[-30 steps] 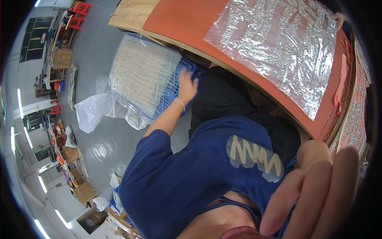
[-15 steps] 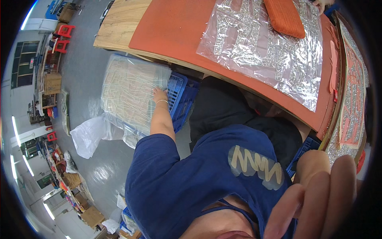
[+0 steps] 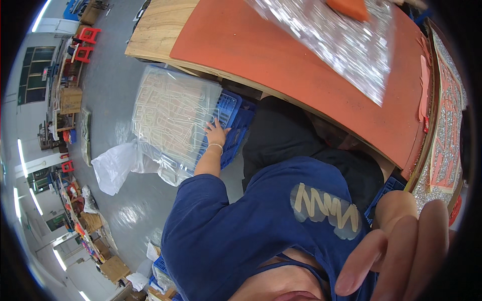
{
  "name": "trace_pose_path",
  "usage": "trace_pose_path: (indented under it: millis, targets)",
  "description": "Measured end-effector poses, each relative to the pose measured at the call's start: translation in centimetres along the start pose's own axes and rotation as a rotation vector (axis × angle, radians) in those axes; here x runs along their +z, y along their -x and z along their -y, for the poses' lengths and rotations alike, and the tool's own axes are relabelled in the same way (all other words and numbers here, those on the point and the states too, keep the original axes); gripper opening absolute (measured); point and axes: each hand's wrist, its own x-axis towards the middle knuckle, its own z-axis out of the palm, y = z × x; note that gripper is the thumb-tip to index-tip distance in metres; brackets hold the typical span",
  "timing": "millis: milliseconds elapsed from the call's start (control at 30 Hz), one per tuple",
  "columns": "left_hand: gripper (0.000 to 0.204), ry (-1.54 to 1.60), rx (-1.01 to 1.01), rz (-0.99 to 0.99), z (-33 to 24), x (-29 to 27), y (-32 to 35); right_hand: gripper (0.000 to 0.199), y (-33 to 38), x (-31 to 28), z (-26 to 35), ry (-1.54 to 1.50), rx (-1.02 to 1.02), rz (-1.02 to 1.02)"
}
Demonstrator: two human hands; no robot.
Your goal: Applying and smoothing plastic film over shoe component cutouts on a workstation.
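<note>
My left hand (image 3: pixel 216 134) lies with its fingers spread on the right edge of a stack of clear plastic sheets (image 3: pixel 168 110). Pale outlined strip shapes cover these sheets. The stack rests over a blue plastic crate (image 3: pixel 231 113), part of which shows beside my hand. My right hand (image 3: pixel 401 251) is raised close to the camera at the lower right, its fingers loosely bent and apart, with nothing visible in them. On the orange-red table top (image 3: pixel 271 65) a glittery clear sheet (image 3: pixel 351 50) is blurred by motion. An orange ribbed pad (image 3: pixel 349 7) sits on it.
A white plastic bag (image 3: pixel 113 168) is on the grey floor by the stack. Another person's hand (image 3: pixel 414 3) shows at the top right. A glittery board (image 3: pixel 444 115) with pink strips stands right of the table. Red stools (image 3: pixel 86 44) and cartons (image 3: pixel 71 100) are farther left.
The glittery sheet and the orange pad have slid away toward the table's far side. My left hand has shifted toward the stack's right edge, and its fingers have spread. My right hand stays about the same.
</note>
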Motion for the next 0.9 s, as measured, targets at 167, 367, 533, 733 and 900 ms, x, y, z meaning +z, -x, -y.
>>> trace_pose_path:
  millis: [167, 367, 533, 733, 900]
  targets:
    - [0.074, -0.058, 0.155, -0.095, 0.8, 4.9, -2.2, 0.031, 2.3, 1.5, 1.8, -0.048, -0.045, -0.027]
    - [0.029, 0.180, 0.274, -0.127, 1.5, 3.0, -2.1, 0.033, 5.0, 1.0, 3.4, -0.116, -0.062, -0.064]
    - [0.034, 0.883, -0.360, -0.702, 6.0, -3.1, -0.2, 0.035, 14.8, -1.4, 8.7, -0.250, -0.047, -0.043]
    - [0.015, 1.276, 0.097, -1.289, 2.0, -32.8, 6.3, 0.038, 1.8, 3.1, 0.8, -0.329, -0.204, -0.025]
    - [0.006, 1.288, 1.179, -1.055, -14.2, -43.4, 12.3, 0.049, -8.9, 3.1, -1.9, -0.355, -0.095, -0.009]
